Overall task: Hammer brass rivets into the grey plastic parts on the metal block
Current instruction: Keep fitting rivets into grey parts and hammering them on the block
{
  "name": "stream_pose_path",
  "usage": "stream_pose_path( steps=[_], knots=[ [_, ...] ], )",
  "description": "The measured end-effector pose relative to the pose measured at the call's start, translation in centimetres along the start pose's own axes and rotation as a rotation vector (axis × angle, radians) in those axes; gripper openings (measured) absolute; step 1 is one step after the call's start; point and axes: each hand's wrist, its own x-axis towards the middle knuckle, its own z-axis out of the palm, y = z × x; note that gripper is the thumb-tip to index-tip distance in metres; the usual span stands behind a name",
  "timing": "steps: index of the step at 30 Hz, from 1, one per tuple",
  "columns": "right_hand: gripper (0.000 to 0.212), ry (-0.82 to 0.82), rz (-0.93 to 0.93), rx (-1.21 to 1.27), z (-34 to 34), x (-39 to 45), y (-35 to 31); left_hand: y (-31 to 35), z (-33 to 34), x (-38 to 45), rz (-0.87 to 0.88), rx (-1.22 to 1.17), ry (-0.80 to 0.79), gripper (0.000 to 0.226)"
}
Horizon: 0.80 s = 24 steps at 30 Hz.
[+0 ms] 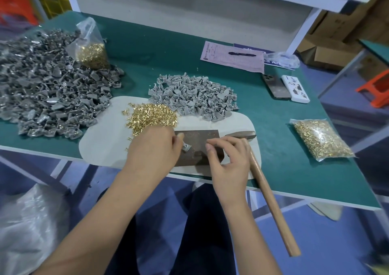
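Observation:
A dark metal block (pixel 202 137) lies on a pale pad (pixel 101 146) at the table's front edge. My left hand (pixel 153 148) pinches one grey plastic part (pixel 187 147) against the block's left side. My right hand (pixel 229 159) hovers over the block's right half with curled fingers, thumb and forefinger close together; whether they pinch a rivet is too small to tell. A wooden-handled hammer (pixel 271 203) lies just right of that hand, head (pixel 242 135) on the pad, handle jutting past the table edge. Loose brass rivets (pixel 153 115) are heaped behind my left hand.
A pile of light grey parts (pixel 189 96) sits behind the block, and a larger darker grey pile (pixel 46 85) at the left. Bags of rivets stand at back left (pixel 92 51) and front right (pixel 322 140). A form with a pen (pixel 233 57), a phone (pixel 275 86) and a white case (pixel 295 88) lie at the right.

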Motion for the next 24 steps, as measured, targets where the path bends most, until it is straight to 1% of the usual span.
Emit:
stream_pose_path(
  steps=[1, 2, 4, 5, 7, 10, 12, 15, 19, 22, 24],
  knots=[
    [0.011, -0.006, 0.005, 0.005, 0.0, 0.0, -0.2, -0.5, -0.2, 0.3, 0.046, -0.052, 0.007, 0.02],
    [0.011, -0.011, 0.005, 0.009, -0.1, 0.0, -0.4, -0.8, -0.5, 0.7, 0.101, -0.125, -0.033, 0.015],
    [0.011, -0.028, -0.001, 0.01, -0.2, 0.3, -1.0, -1.3, -0.8, 1.2, 0.191, -0.246, -0.189, 0.033],
    [0.011, -0.042, -0.006, 0.005, -0.2, 0.6, -1.2, -1.4, -0.8, 1.3, 0.203, -0.27, -0.245, 0.037],
    [0.01, -0.091, -0.02, -0.017, -0.2, 1.1, -1.7, -1.4, -0.8, 1.2, 0.202, -0.283, -0.291, 0.038],
    [0.009, -0.208, -0.047, -0.076, 0.1, 1.5, -2.2, -1.6, -0.7, 1.0, 0.183, -0.316, -0.276, 0.036],
    [0.012, -0.26, -0.043, -0.116, 0.6, 1.5, -2.4, -1.5, -0.8, 1.0, 0.19, -0.328, -0.264, 0.034],
    [0.017, -0.278, -0.037, -0.164, 1.3, 1.3, -2.3, -1.6, -0.6, 1.0, 0.191, -0.356, -0.243, 0.021],
    [0.01, -0.277, -0.019, -0.242, 1.5, 0.9, -2.5, -1.7, -0.2, 0.9, 0.162, -0.381, -0.181, 0.009],
    [0.007, -0.279, -0.008, -0.305, 1.5, 1.2, -2.7, -1.8, -0.1, 0.7, 0.161, -0.391, -0.154, 0.006],
    [0.008, -0.311, -0.003, -0.289, 1.4, 1.3, -2.7, -1.8, -0.1, 0.6, 0.146, -0.412, -0.146, 0.005]
  ],
)
